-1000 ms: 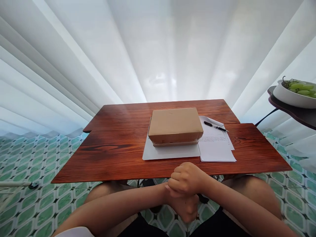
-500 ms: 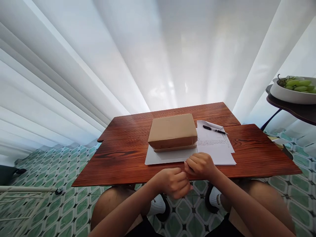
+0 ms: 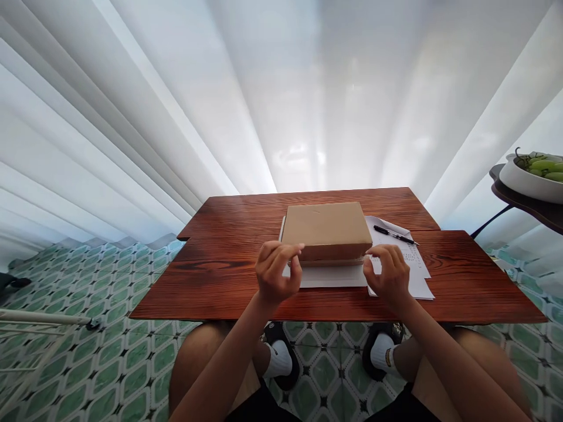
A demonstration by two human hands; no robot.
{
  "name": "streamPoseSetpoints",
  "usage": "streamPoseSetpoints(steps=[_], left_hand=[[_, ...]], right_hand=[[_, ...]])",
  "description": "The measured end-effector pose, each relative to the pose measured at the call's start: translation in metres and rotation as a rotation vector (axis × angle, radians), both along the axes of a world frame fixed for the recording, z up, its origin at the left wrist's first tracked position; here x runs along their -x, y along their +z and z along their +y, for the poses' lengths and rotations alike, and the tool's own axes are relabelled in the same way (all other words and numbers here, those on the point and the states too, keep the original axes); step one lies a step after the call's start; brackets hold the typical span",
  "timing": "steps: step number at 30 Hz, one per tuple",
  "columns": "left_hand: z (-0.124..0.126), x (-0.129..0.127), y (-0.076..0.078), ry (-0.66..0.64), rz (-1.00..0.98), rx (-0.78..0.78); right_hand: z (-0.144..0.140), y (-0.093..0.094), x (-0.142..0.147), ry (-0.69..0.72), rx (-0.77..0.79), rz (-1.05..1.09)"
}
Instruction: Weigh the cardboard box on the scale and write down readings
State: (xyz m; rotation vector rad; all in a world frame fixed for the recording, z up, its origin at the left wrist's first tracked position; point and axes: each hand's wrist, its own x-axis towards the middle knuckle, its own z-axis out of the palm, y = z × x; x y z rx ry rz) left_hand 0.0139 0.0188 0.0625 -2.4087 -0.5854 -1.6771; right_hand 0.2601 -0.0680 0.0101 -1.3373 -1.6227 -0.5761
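Observation:
A brown cardboard box lies on the reddish-brown wooden table, on top of a white sheet. My left hand is in front of the box's near left corner, fingers curved and thumb apart from them, with nothing in it. Close to the near right corner is my right hand, also curved with a gap between thumb and fingers and nothing inside. Whether either hand touches the box I cannot tell. Papers with writing lie to the right of the box, with a black pen on them.
The wooden table stands over my knees on a green tiled floor. White curtains hang behind it. At the right, a white bowl of green grapes stands on a dark shelf. A pale metal rack is at the left.
My hands, closed and close together at the table's front edge before, have moved apart and forward to the box's two near corners, and their fingers have opened. The view has shifted slightly.

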Motion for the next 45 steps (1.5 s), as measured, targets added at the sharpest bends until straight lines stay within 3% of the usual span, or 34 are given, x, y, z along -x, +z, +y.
streamPoseSetpoints(steps=[4,8,11,14,21,28,38,45], left_hand=[[0.02,0.006,-0.004,0.071,-0.126,0.213],[0.037,0.011,-0.014,0.107,-0.149,0.435],[0.043,0.013,-0.024,0.075,-0.184,0.641],[0.047,0.012,-0.033,-0.01,-0.246,0.871],[0.044,0.006,-0.037,-0.127,-0.289,1.221],[0.031,0.002,-0.029,-0.093,-0.227,1.24],[0.02,-0.002,-0.02,-0.075,-0.221,1.278],[0.019,-0.006,-0.024,-0.061,-0.25,1.285]], right_hand=[[0.007,0.003,-0.002,-0.093,0.038,0.115],[0.02,0.02,-0.004,-0.138,0.155,0.438],[0.031,0.027,-0.004,-0.084,0.274,0.769],[0.036,0.023,-0.003,-0.018,0.378,1.001],[0.025,0.01,0.004,0.023,0.503,1.011],[0.023,0.006,0.015,0.039,0.569,0.952],[0.024,0.007,0.022,0.023,0.512,0.915],[0.024,0.002,0.022,0.0,0.49,0.896]])
